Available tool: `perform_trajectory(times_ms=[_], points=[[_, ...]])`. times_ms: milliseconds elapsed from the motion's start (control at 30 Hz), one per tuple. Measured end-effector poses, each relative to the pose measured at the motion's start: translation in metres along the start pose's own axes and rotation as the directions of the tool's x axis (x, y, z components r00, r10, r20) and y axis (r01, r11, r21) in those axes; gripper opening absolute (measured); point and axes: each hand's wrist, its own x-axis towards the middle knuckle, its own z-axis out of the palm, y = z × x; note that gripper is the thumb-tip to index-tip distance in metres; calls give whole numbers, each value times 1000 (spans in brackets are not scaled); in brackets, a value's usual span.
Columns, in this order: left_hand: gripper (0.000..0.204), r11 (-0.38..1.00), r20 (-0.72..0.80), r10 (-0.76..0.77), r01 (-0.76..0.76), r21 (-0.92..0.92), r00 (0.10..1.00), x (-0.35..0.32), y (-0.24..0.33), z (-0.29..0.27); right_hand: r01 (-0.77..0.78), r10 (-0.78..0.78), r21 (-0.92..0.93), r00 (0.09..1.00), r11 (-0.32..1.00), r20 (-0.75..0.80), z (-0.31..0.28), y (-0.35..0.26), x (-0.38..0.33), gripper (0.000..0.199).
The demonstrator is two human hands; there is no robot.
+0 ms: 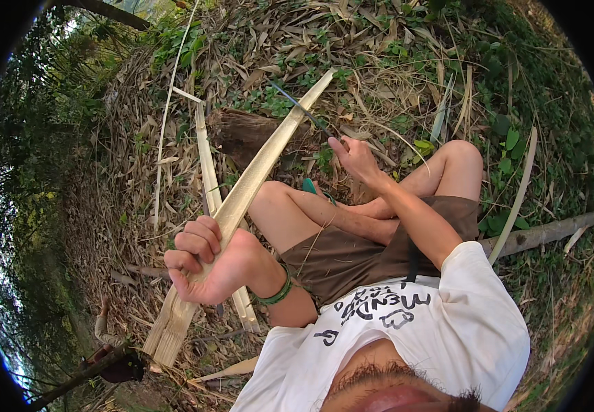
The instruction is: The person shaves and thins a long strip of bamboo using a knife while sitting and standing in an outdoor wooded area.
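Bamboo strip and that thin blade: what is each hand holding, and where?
The left hand grips the split bamboo strip near its lower end; the right hand holds the thin dark blade at its handle end.

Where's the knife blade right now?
Head view, upper centre: the knife is in the right hand, its blade laid across the bamboo strip, which the left hand grips lower down.

Packages, labels, signs, screens: none in view. The only lettering is a dark print across the chest of the white T-shirt (441, 309), at lower right of the view, with a small dark outline figure beneath it.
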Motion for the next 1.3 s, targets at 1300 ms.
perform_trajectory(times_ms=[1300], points=[[75, 581, 95, -414, 182, 793, 905, -42, 45, -250, -25, 170, 853, 983, 522, -75, 62, -229, 19, 21]])
